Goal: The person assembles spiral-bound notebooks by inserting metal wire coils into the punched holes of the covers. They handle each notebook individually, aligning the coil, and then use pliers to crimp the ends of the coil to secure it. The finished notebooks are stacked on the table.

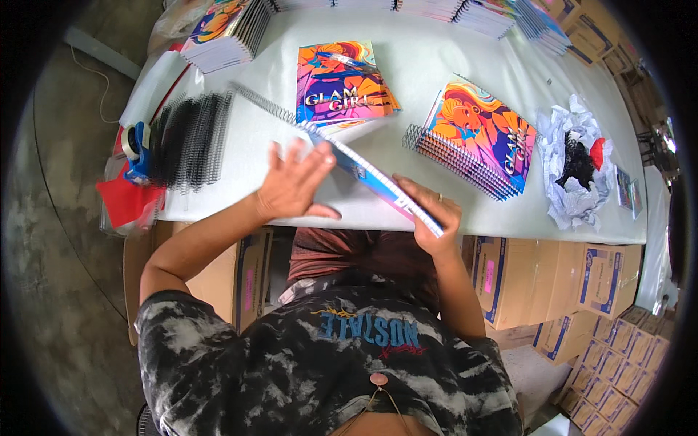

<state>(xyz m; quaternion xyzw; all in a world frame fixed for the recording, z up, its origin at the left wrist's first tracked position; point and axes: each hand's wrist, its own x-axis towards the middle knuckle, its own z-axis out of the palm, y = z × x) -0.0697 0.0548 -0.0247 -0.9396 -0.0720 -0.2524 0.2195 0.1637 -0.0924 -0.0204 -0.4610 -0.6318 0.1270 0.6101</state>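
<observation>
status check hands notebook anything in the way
Right hand gripping near end of notebook. Left hand open beside it, contact unclear. Binding coil jutting past far end. Black coil bundle off left, clear of hands.

White table [422,40]; grey floor [58,291] left; cardboard boxes [616,363] lower right.

"What sort of place is this?"

"A small workshop, it seems, perhaps a bindery. Black spiral coils [193,142] lie massed on the counter [269,76], beside a blue tape dispenser [136,163]."

"Not somebody's office, then?"

"I doubt it. Spiral-bound notebooks [229,33] stand in thick stacks along the counter's far side, big cardboard cartons [542,280] sit beneath it, smaller boxes [618,356] pile up at the lower right, and the floor [65,291] looks like stained grey concrete."
</observation>
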